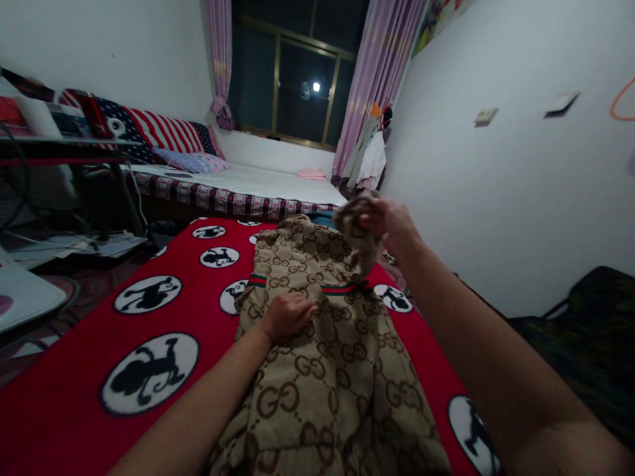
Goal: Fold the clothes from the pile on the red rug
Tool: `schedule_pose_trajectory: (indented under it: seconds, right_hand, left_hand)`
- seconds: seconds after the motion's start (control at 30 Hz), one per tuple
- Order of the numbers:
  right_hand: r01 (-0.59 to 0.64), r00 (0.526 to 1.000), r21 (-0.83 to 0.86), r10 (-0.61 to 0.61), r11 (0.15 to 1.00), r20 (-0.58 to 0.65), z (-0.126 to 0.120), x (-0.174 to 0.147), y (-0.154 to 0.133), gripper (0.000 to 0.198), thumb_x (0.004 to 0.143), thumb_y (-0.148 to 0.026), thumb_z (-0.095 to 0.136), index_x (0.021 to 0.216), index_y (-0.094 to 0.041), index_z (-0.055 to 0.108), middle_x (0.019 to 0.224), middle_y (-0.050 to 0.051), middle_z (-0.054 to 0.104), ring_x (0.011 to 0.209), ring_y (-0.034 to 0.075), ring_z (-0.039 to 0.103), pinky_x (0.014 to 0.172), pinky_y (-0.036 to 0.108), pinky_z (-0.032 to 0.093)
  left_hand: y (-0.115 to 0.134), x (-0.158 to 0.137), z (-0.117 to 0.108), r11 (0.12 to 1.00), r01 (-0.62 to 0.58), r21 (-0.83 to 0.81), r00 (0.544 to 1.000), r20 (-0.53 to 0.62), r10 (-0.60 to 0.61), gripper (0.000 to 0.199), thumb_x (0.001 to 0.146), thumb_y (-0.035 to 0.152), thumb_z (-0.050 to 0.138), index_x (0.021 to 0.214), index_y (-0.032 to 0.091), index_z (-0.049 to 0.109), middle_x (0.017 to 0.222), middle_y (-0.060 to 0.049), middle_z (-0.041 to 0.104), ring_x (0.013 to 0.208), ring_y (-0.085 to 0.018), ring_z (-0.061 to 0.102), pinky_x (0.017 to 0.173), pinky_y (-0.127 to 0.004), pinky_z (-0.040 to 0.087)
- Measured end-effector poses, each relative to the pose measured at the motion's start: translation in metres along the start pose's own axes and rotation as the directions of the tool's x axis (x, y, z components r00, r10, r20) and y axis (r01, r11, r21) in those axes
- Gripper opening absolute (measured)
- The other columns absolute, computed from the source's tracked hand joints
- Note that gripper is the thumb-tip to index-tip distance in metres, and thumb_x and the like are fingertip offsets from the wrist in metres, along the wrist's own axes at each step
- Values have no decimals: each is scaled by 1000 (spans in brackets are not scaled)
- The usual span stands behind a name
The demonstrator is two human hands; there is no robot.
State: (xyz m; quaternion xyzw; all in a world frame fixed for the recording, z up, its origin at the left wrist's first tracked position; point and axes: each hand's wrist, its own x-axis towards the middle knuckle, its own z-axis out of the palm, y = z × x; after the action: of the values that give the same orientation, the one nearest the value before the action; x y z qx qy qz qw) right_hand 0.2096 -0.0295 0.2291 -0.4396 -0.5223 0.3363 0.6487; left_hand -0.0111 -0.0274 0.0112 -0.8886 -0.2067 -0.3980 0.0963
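Observation:
A beige dress (297, 357) with a brown letter pattern and a green-red stripe at its waist lies lengthwise on a red blanket (74, 383). My left hand (290, 314) rests on the dress just below the stripe, its fingers lying against the cloth and holding nothing. Above the dress's upper right side, my right hand (391, 221) is closed on a raised sleeve (358, 225), which is slightly blurred. Folds run down the skirt, and its lower end leaves the bottom of the view.
Beyond the blanket stands a bed (248, 182) with a pillow (191, 160). A cluttered desk (64, 142) is at the left. Clothes (370, 158) hang by the curtain at the back right. A dark camouflage-like bundle (590, 330) lies at the right.

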Motion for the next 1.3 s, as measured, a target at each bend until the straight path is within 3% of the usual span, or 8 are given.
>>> schedule_pose_trajectory:
  seconds: [0.1,0.2,0.3,0.43,0.6,0.77,1.07,1.3]
  right_hand:
    - [58,820,-43,-23,997,572,68,-30,-27,22,83,-35,65,99,-20,59,96,3,67,77,11,66,63,22,53]
    - [153,732,-98,-47,983,680,76,-74,-13,27,85,-39,61,104,-19,61,103,4,67,85,12,66,71,25,53]
    - [215,828,-337,11,917,560,25,-113,34,26,85,-38,59,100,-17,65,97,6,68,90,16,64,82,32,52]
    - [212,962,-750,0,627,272,-75,-158,99,29,79,-33,59,102,-17,64,115,12,63,113,27,56,98,45,43]
    - [-103,990,-909,131,404,-53,-149,-211,121,56,78,-47,58,123,-13,55,121,17,60,110,32,59,97,49,45]
    - [-310,921,-735,383,603,-74,-144,-238,121,65,77,-48,61,131,-15,48,115,13,67,102,27,65,92,43,50]
    - [-319,945,-406,323,856,-60,-102,-225,102,67,69,-39,68,131,-18,54,131,14,60,119,29,57,101,45,45]
    - [-302,944,-241,325,922,60,-62,-209,73,74,68,-38,71,136,-19,48,133,14,57,120,29,56,101,45,45]
  left_hand:
    - [0,-4,-4,999,25,-37,1000,-6,-25,23,94,26,46,83,17,65,71,-4,67,67,-15,62,62,-26,44]
    - [-2,-7,-6,998,64,-29,998,9,-64,24,93,26,47,81,18,65,67,-3,65,63,-15,60,61,-26,43]
    - [-3,-5,-6,990,139,-2,990,14,-139,25,93,27,47,79,18,65,68,-3,64,66,-17,60,63,-27,45]
    - [-5,1,-6,962,273,-7,961,-31,-273,19,87,20,52,101,18,65,99,-8,66,97,-22,60,86,-33,48]
    - [-13,1,2,901,426,79,904,-7,-427,53,78,14,56,130,20,52,135,-12,49,126,-29,44,104,-42,39]
    - [-19,-2,10,867,476,148,872,46,-487,50,81,15,53,131,20,51,134,-11,51,124,-28,46,102,-42,40]
    - [-34,3,15,838,522,159,842,57,-536,36,82,14,50,115,17,65,100,-10,63,98,-27,56,89,-38,47]
    - [-81,59,-38,852,522,34,852,-64,-519,29,81,6,49,95,14,73,85,-5,62,86,-19,58,84,-32,48]
